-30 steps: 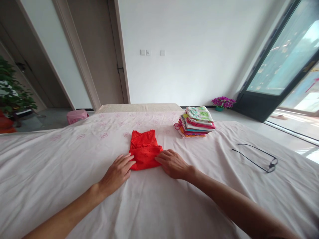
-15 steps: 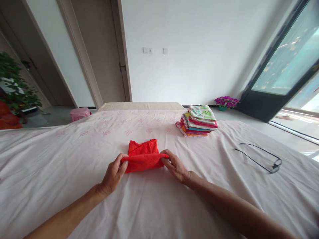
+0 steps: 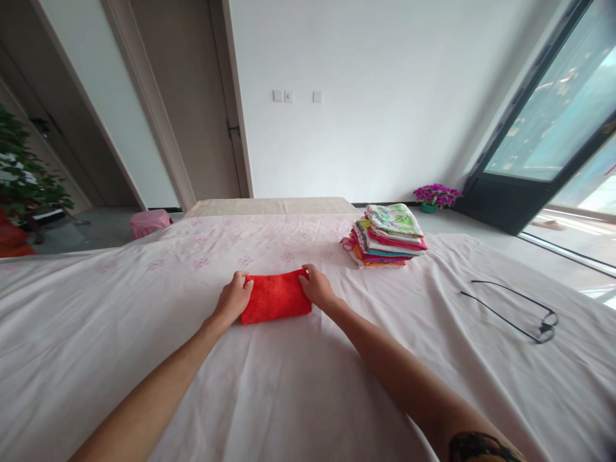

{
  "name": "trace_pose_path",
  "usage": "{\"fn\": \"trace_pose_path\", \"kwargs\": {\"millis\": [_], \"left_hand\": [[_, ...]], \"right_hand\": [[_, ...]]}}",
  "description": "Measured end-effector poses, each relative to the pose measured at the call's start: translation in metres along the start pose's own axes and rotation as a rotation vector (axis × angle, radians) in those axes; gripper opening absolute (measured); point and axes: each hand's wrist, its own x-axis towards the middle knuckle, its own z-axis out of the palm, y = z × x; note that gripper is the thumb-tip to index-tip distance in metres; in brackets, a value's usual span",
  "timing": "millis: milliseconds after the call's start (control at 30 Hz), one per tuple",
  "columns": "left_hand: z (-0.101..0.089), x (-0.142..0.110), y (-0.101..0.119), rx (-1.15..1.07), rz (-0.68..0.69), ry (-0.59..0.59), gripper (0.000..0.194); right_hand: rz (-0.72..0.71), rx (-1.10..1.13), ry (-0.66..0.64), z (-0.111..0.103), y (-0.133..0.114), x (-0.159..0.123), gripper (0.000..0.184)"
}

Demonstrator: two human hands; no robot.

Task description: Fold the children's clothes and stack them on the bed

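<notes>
A red garment (image 3: 277, 297), folded into a flat rectangle with small openwork holes, lies on the pale bedsheet (image 3: 279, 398). My left hand (image 3: 233, 295) pinches its far left corner between thumb and fingers. At the far right corner, my right hand (image 3: 316, 284) is closed on the cloth in the same way. Which type of garment it is cannot be made out in this folded state. Beyond my right hand stands a stack of folded clothes (image 3: 385, 237) in several colours, with a white and green printed piece on top.
Black-framed eyeglasses (image 3: 543, 328) lie on the sheet at the right, temples unfolded. Past the bed are a pink stool (image 3: 150, 222), a pot of purple flowers (image 3: 436, 195) and a leafy plant (image 3: 29, 173). A white wall (image 3: 375, 96) rises behind.
The near part of the garment has been folded away from me over the far part. Both hands moved forward with its edge to the far corners. The view shifted slightly.
</notes>
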Motion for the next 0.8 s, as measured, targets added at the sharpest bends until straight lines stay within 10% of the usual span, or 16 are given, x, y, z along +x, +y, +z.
{"fn": "trace_pose_path", "kwargs": {"millis": [233,533,800], "left_hand": [[0.007,-0.031,0.03,0.294,0.615,0.116,0.045],[0.036,-0.025,0.0,0.478,0.569,-0.053,0.051],[0.036,-0.025,-0.003,0.435,0.558,-0.007,0.053]], "right_hand": [[-0.485,-0.228,0.058,0.0,-0.031,-0.037,0.051],[-0.693,-0.483,-0.065,0.032,-0.004,-0.026,0.053],[-0.523,-0.347,-0.192,0.026,0.014,-0.008,0.058]]}}
